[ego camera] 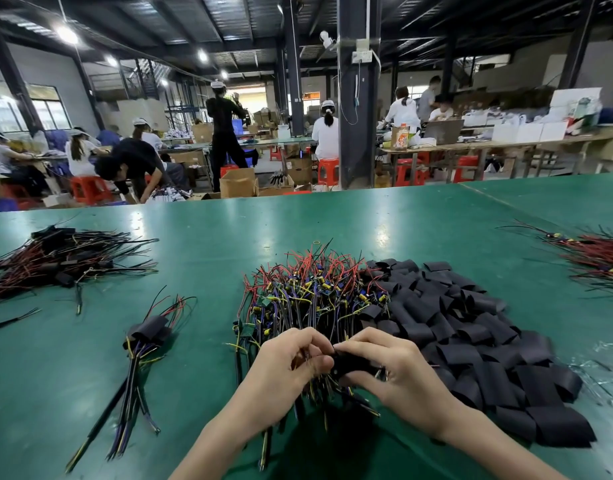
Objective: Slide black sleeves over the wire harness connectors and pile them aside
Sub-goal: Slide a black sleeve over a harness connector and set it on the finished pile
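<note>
Sleeving harness at near edge of harness heap (pixel 315 292): left hand (pixel 291 362) pinches wires (pixel 317 382), right hand (pixel 384 367) grips black sleeve (pixel 350 364). Next, likely: seat sleeve fully, drop left of heap.

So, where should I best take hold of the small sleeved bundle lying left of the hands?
Probably at its black sleeved end, coming from above: there the wires are gathered tight, while the long tails splay loose toward the near edge. The left hand is nearer.

Centre: harness heap (pixel 308 289) on the surface (pixel 211 237).
Right: sleeves (pixel 464 327), touching the heap.
Left: sleeved bundle (pixel 147 332); behind it, larger pile (pixel 62 261).
</note>
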`<state>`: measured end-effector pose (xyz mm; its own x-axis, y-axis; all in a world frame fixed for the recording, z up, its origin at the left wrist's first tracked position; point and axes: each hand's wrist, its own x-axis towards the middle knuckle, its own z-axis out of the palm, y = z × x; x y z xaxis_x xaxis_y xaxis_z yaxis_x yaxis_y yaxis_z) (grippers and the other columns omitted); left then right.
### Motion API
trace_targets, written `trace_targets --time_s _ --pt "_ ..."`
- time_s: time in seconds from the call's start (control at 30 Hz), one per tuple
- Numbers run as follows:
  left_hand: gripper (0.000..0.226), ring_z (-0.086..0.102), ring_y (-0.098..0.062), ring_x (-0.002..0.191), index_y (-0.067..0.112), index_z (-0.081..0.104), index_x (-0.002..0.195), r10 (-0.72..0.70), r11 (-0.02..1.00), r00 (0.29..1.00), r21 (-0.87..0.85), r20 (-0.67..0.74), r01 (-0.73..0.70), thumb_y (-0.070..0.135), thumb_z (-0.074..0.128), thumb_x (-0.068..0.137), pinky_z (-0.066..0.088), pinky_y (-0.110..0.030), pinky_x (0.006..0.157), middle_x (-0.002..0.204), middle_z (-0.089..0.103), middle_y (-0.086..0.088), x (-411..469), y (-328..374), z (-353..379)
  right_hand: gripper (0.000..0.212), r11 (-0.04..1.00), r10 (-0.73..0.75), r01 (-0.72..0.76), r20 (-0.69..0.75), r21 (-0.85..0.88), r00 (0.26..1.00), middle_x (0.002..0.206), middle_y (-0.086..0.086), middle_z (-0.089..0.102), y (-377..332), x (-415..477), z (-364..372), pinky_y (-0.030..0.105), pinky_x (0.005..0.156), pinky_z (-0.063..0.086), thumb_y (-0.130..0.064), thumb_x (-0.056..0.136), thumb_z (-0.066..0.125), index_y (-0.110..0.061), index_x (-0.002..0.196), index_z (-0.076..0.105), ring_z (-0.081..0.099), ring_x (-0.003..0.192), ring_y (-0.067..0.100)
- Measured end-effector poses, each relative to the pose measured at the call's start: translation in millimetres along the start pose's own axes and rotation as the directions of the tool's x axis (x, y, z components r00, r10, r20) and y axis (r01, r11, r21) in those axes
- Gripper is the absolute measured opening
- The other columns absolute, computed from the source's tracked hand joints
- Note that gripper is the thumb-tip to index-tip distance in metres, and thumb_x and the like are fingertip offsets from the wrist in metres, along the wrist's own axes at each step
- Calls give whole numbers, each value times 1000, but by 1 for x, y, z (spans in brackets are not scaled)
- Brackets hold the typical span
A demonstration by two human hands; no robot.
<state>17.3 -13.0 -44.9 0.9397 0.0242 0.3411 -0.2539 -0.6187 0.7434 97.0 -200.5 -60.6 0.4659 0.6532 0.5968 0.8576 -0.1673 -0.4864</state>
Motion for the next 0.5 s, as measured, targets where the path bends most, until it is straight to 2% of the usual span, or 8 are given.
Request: trace_targets --time_s 0.1,0.23,0.37,0.43,0.5 --pt "11 49 0 69 40 62 87 -23 999 1000 24 -17 24 30 67 87 38 -10 67 82 58 10 0 -2 1 34 1000 4 -4 -5 7 1000 100 -15 60 0 0 2 23 80 48 -14 79 74 -17 113 68 59 91 2" --pt "20 43 -1 57 34 55 91 -108 980 994 -165 24 110 21 70 85 37 -13 56 68 55 17 1 -3 7 35 987 -81 81 5 -141 997 105 -12 58 -5 -3 6 29 79 49 -20 82 70 -19 116 63 59 91 11" --pt "29 46 -7 49 17 53 101 -172 913 983 -364 72 186 26 71 79 39 -17 46 79 58 5 3 0 7 34 987 -79 74 -31 -140 996 105 -10 59 -6 -2 5 34 77 51 -18 82 71 -17 115 63 59 89 15" --pt "33 52 -11 53 14 54 104 -188 892 979 -405 75 202 23 72 79 45 -21 49 82 60 2 3 0 5 32 989 -68 59 -63 -138 996 105 -10 59 -6 -1 3 35 77 51 -16 82 72 -15 113 65 60 90 15" --pt "24 56 -12 58 15 56 103 -183 905 981 -380 60 192 12 70 84 49 -25 55 79 63 3 3 -1 3 31 988 -64 51 -89 -145 994 104 -9 59 -7 -1 2 34 77 51 -19 81 71 -13 111 66 60 91 13"
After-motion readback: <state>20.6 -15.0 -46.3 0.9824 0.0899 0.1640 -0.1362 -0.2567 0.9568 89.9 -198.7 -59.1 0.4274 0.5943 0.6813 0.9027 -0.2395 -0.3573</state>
